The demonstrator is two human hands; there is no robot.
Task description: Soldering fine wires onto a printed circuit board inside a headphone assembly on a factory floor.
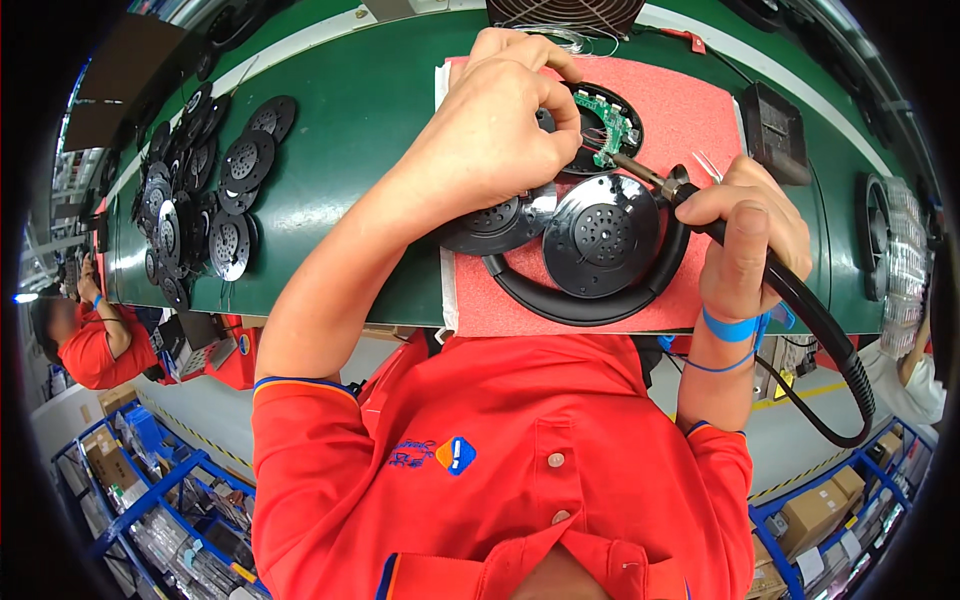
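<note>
My left hand (505,125) arches over the far edge of an opened headphone ear cup, its thumb and fingers bent in a pinch. Whatever they hold is hidden; thin wires show beside the fingertips. Inside that cup sits a green circuit board (612,125). In my right hand (755,235) is a soldering iron (655,177), its tip at the board's near edge. Two thin pale prongs (708,168) stick up beside the right fingers. Nearer me lie a round black speaker plate (601,236) with holes, another black cup part (497,222) and the curved black headband (575,310).
All this rests on a pink foam mat (690,100) on a green table (350,110). Several round black speaker plates (230,245) pile at left. A black tray (775,130) and clear plastic trays (903,265) stand right. The iron's cable (825,330) loops beside my right arm.
</note>
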